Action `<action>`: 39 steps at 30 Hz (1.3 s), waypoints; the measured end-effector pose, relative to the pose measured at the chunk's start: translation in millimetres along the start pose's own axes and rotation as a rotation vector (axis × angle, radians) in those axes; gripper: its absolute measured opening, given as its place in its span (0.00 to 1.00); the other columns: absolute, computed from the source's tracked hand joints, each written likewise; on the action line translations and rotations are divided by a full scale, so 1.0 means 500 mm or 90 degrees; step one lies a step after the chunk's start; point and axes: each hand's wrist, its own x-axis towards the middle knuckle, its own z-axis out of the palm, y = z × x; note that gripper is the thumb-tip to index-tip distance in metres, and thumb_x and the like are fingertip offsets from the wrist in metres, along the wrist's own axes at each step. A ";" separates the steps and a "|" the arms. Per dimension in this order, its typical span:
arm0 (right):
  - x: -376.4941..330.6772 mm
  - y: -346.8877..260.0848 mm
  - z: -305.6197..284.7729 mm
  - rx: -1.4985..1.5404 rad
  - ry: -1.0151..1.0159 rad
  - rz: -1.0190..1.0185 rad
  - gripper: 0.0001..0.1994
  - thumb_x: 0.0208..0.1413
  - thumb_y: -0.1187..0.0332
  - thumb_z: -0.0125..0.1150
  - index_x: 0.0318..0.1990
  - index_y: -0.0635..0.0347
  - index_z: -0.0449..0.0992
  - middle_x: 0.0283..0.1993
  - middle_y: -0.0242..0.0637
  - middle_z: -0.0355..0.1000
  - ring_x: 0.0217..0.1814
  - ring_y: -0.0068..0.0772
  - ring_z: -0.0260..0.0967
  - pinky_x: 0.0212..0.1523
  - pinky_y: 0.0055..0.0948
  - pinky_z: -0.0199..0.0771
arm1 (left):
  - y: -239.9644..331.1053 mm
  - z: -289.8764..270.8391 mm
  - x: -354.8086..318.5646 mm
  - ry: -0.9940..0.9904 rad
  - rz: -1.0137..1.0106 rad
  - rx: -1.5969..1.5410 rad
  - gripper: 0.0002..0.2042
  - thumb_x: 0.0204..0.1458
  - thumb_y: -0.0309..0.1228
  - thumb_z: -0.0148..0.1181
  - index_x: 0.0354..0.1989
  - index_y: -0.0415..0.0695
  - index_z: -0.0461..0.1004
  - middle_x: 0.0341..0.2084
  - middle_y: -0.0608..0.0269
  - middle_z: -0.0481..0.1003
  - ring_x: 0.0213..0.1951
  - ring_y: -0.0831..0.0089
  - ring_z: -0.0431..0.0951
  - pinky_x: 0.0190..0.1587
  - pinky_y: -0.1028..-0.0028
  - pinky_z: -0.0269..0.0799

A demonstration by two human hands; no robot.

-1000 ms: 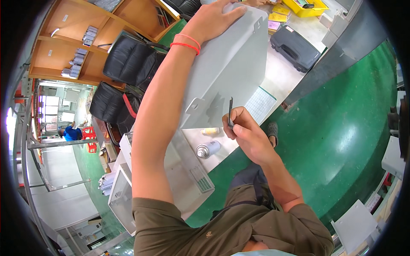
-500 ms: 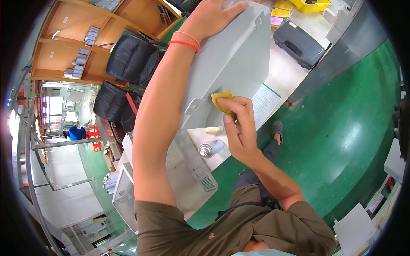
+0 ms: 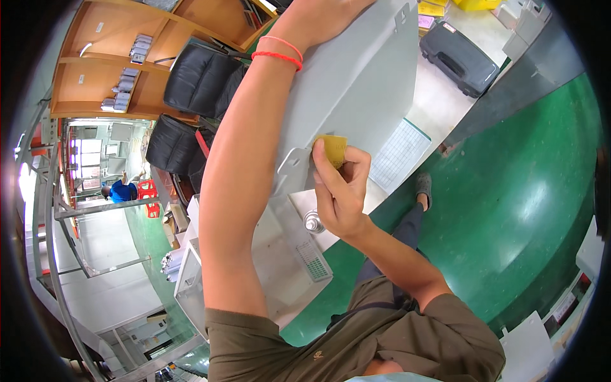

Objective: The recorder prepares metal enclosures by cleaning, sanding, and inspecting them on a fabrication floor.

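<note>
Right hand [image 3: 340,191]: grip closed on a small yellow pad [image 3: 332,148], pressed against the lower edge of the grey metal panel [image 3: 356,83], just beside a mounting tab. Panel long axis runs from the pad up and away toward the left hand [image 3: 324,9]; that hand lies on the far end, grip state cannot be told. Right hand is nearer the pad.

Below: spray can [image 3: 312,221] upright on white bench [image 3: 299,267].

Farther: gridded white sheet [image 3: 398,155], black case [image 3: 459,58], yellow bins at top edge.
</note>
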 end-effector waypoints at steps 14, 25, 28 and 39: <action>-0.040 0.005 0.016 -0.041 -0.003 -0.017 0.28 0.55 0.91 0.53 0.66 0.73 0.72 0.54 0.47 0.57 0.48 0.37 0.60 0.40 0.27 0.69 | 0.034 -0.027 -0.003 0.013 -0.153 -0.047 0.27 0.66 0.50 0.52 0.59 0.38 0.72 0.46 0.30 0.78 0.51 0.36 0.78 0.55 0.52 0.74; -0.024 0.002 0.001 -0.078 -0.036 -0.022 0.28 0.55 0.91 0.52 0.66 0.76 0.70 0.57 0.51 0.59 0.51 0.43 0.61 0.45 0.29 0.71 | -0.016 0.010 -0.003 0.002 -0.172 -0.015 0.25 0.63 0.52 0.55 0.61 0.50 0.74 0.50 0.42 0.79 0.53 0.44 0.79 0.59 0.56 0.72; -0.053 0.013 0.017 -0.081 -0.034 0.022 0.24 0.64 0.82 0.45 0.68 0.76 0.67 0.58 0.50 0.58 0.57 0.45 0.61 0.59 0.36 0.65 | -0.016 0.008 -0.002 0.068 -0.105 0.062 0.30 0.60 0.58 0.56 0.62 0.48 0.75 0.45 0.37 0.81 0.46 0.43 0.83 0.53 0.54 0.78; -0.037 0.001 -0.001 -0.136 -0.059 0.017 0.24 0.70 0.78 0.41 0.72 0.76 0.61 0.59 0.53 0.55 0.58 0.48 0.60 0.58 0.40 0.66 | 0.034 -0.025 -0.028 0.031 -0.258 -0.058 0.28 0.56 0.55 0.57 0.55 0.46 0.76 0.40 0.42 0.82 0.44 0.44 0.83 0.50 0.52 0.77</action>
